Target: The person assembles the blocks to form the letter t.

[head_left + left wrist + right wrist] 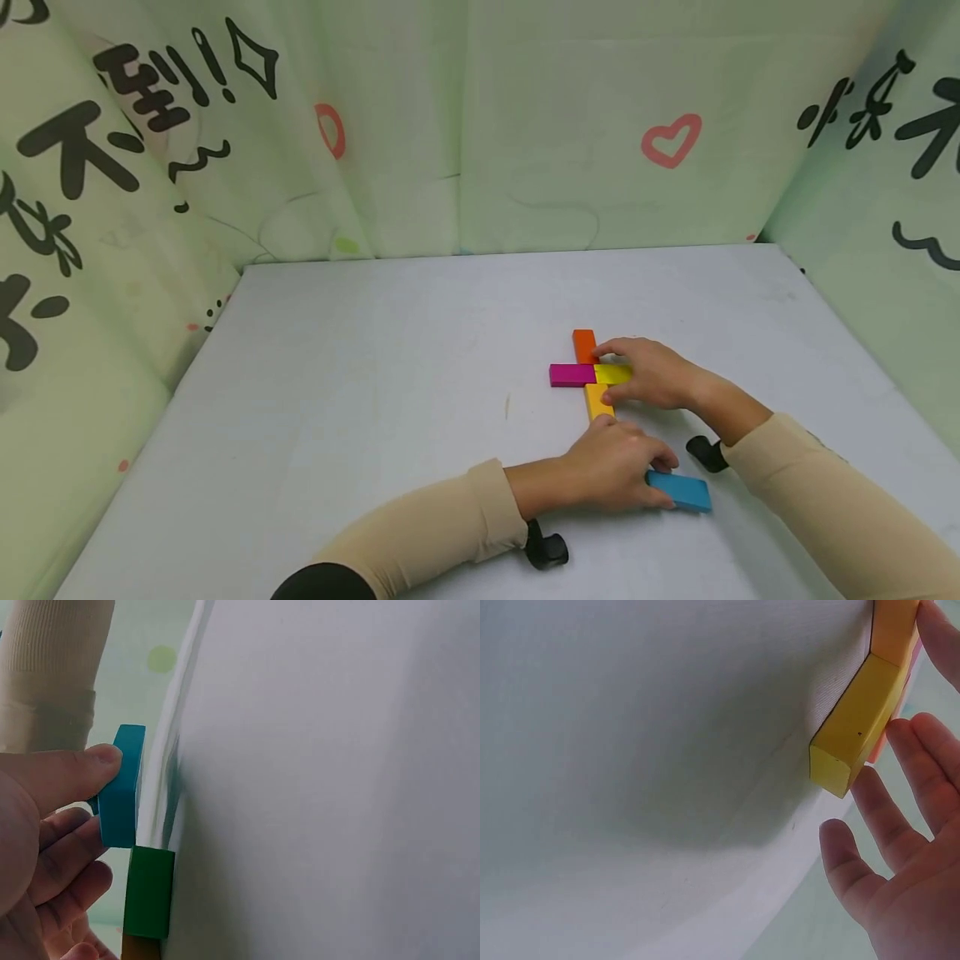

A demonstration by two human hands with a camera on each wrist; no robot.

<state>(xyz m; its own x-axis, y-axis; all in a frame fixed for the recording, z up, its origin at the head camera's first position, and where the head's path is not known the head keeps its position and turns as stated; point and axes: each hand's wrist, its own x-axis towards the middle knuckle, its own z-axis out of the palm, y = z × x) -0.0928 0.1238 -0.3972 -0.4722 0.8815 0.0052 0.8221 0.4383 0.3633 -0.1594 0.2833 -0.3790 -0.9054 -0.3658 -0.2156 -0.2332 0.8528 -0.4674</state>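
My left hand (615,465) pinches a blue block (682,492) between thumb and fingers at the near side of the block arrangement. A green block (150,892) shows just beside the blue one in the left wrist view; in the head view the left hand hides it. My right hand (658,375) rests with loosely extended fingers around a yellow block (611,373), its thumb on an amber block (598,402) and a fingertip by an orange block (583,345). A magenta block (572,375) lies end to end with the yellow one, making a cross shape.
The blocks lie on a white table (375,375), right of its middle. Pale green printed curtains (525,125) surround its back and sides. Black wrist mounts (546,550) hang below both beige sleeves (832,500).
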